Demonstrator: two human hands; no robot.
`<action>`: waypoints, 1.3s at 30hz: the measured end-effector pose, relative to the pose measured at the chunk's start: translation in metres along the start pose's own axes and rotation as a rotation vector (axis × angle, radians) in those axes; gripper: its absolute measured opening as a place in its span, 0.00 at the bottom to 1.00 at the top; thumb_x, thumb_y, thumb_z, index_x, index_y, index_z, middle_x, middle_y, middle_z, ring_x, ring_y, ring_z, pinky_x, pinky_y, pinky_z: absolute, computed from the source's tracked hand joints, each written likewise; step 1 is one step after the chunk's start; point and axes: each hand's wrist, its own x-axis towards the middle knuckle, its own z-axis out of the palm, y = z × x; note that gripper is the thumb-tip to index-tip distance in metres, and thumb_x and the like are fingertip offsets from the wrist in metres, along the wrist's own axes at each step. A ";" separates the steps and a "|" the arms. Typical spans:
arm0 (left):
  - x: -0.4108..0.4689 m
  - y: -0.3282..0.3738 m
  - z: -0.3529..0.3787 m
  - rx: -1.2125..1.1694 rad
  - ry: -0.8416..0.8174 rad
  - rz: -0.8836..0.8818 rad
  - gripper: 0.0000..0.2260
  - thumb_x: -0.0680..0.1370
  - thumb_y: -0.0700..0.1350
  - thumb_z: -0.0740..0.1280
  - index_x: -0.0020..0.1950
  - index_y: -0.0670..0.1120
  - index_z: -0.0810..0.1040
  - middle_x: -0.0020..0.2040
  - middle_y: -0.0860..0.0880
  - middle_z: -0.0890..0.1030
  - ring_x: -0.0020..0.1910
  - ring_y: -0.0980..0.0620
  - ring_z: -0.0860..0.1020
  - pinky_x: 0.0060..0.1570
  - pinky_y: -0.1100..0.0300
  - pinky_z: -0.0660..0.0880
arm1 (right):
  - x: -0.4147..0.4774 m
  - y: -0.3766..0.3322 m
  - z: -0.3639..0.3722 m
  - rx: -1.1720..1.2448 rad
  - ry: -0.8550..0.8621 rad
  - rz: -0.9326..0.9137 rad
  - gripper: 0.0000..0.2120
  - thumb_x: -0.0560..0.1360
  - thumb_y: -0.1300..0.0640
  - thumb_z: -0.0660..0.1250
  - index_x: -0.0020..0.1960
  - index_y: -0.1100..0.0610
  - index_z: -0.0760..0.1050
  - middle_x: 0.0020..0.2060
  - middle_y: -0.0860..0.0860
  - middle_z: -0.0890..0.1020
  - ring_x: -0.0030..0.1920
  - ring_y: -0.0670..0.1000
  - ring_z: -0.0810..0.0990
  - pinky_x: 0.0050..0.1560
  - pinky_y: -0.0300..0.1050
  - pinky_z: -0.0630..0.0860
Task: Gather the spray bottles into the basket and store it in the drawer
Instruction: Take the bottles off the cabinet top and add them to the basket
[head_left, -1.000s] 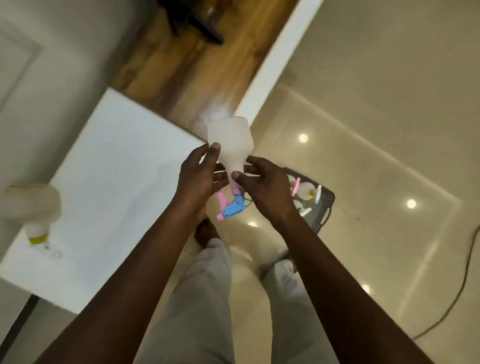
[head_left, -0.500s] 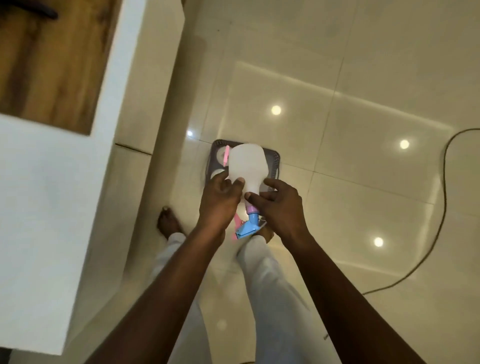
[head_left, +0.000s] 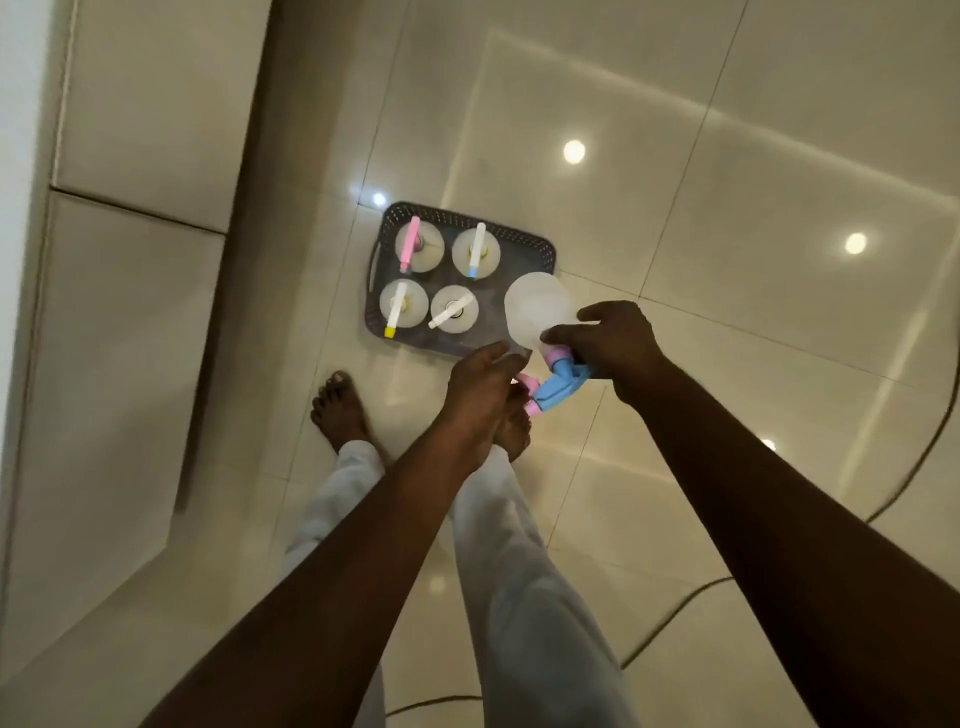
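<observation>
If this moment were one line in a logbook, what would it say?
right hand: holds spray bottle inverted | left hand: at bottle | basket: on floor, four bottles upright

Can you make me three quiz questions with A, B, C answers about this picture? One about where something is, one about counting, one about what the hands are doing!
1. Where is the basket?
A. on the floor
B. in a drawer
C. on a chair

2. How many bottles stand in the basket?
A. two
B. four
C. seven

3. What is the right hand doing?
A. hanging empty
B. holding a bottle
C. lifting the basket

Answers:
1 A, it sits on the tiles by the feet.
2 B, four tops show inside.
3 B, its fingers wrap the neck above the blue trigger; the left hand touches the bottle too.
</observation>
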 end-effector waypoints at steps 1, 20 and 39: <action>0.015 -0.004 0.002 -0.025 -0.001 -0.012 0.07 0.81 0.40 0.69 0.58 0.49 0.82 0.43 0.48 0.86 0.40 0.50 0.85 0.43 0.55 0.80 | 0.017 -0.002 0.001 -0.033 -0.048 0.004 0.24 0.70 0.50 0.81 0.60 0.61 0.83 0.58 0.58 0.87 0.47 0.52 0.85 0.42 0.43 0.83; 0.232 -0.018 0.045 -0.629 -0.132 -0.077 0.13 0.83 0.36 0.66 0.67 0.35 0.75 0.63 0.33 0.80 0.53 0.42 0.85 0.56 0.50 0.84 | 0.220 -0.017 0.055 -0.223 -0.045 0.014 0.24 0.65 0.54 0.85 0.54 0.63 0.80 0.46 0.59 0.85 0.39 0.54 0.87 0.29 0.45 0.83; 0.249 0.005 0.048 -0.717 -0.164 -0.077 0.18 0.84 0.39 0.67 0.73 0.34 0.73 0.55 0.36 0.82 0.51 0.43 0.83 0.51 0.51 0.84 | 0.255 -0.054 0.063 -0.299 -0.068 0.036 0.18 0.72 0.56 0.81 0.43 0.61 0.72 0.38 0.58 0.83 0.30 0.52 0.85 0.20 0.39 0.77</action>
